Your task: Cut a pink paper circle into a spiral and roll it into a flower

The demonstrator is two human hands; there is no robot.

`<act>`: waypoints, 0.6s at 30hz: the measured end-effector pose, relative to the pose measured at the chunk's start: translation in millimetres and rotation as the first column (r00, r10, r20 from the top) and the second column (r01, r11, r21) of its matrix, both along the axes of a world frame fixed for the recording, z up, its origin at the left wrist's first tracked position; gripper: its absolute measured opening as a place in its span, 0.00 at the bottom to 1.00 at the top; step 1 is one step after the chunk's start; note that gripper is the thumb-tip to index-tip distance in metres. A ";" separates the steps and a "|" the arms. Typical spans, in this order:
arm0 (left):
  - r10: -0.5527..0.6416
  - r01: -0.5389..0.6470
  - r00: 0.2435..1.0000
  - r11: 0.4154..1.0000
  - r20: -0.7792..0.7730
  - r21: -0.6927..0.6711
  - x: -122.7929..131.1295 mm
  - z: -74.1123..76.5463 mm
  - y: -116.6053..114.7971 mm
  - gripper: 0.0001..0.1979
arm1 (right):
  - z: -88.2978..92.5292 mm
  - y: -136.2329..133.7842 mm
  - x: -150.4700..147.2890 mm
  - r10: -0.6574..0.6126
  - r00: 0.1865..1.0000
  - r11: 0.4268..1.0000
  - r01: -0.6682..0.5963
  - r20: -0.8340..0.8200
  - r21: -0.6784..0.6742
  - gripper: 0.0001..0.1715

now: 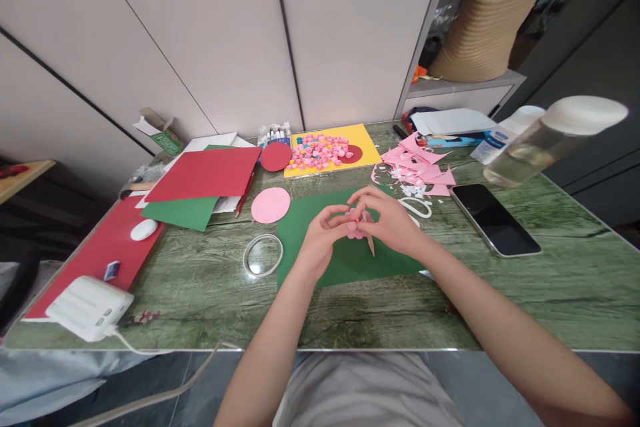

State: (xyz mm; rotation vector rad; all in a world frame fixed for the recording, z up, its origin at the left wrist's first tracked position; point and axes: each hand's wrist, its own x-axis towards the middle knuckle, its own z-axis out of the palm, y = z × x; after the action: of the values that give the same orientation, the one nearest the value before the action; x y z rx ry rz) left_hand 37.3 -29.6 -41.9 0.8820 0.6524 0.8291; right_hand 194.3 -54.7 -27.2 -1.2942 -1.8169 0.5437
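Here, in the head view, both hands meet over a green sheet (300, 217) on the tabletop (575, 303). The left hand (323, 233) pinches the near-left side of a small pink scalloped paper piece (355, 233), its thumb and fingers drawn together. The right hand (393, 220) pinches the same piece from the other side, so it is held between the two sets of fingertips, partly hidden by them. A pointed wooden stick (371, 247) pokes out just below the right hand; whether that hand grips it cannot be told.

Left of the green sheet lie a pale ring (245, 259) and, touching or nearly touching the sheet's edge, a pink paper circle (271, 205). Beyond the hands, small pink pieces (317, 152) are heaped on a yellow sheet (369, 138), beside a dark red circle (354, 155). Pink paper offcuts (417, 163) lie to the right of that, near a black-screened phone (495, 220). A clear bottle (520, 155) stands farther back, behind the phone.
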 end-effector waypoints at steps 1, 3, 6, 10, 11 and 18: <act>-0.005 0.005 1.000 1.000 -0.001 -0.001 -0.2 -0.4 0.1 0.18 | 0.2 0.0 -0.5 0.000 1.000 1.000 0.000 -0.006 -0.010 0.06; -0.014 0.014 1.000 1.000 -0.002 -0.001 -0.5 -1.0 0.2 0.17 | 0.9 0.0 -1.4 0.001 1.000 1.000 -0.001 -0.012 -0.020 0.08; -0.028 0.028 1.000 1.000 -0.002 0.000 -0.7 -0.7 0.0 0.17 | 1.7 -0.1 -2.1 0.002 1.000 1.000 -0.002 -0.017 -0.008 0.08; -0.032 0.032 0.999 0.999 0.003 -0.004 -0.6 0.5 -0.6 0.17 | 0.6 -0.7 -1.5 0.000 1.000 1.000 0.000 -0.010 0.016 0.07; -0.029 0.029 1.000 1.000 0.006 -0.008 -0.6 0.6 -0.5 0.17 | 0.2 -0.9 -1.2 -0.002 1.000 1.000 0.002 -0.002 0.025 0.07; 0.001 0.001 1.000 0.997 0.019 -0.072 -1.9 -0.4 2.0 0.16 | -0.8 -2.2 0.0 -0.021 0.996 0.989 0.007 0.091 0.149 0.04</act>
State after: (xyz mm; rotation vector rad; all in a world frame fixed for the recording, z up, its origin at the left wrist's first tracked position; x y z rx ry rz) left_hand 35.4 -27.6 -42.2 0.8083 0.6613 0.8084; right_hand 194.2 -56.9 -28.0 -1.2477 -1.8846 0.3384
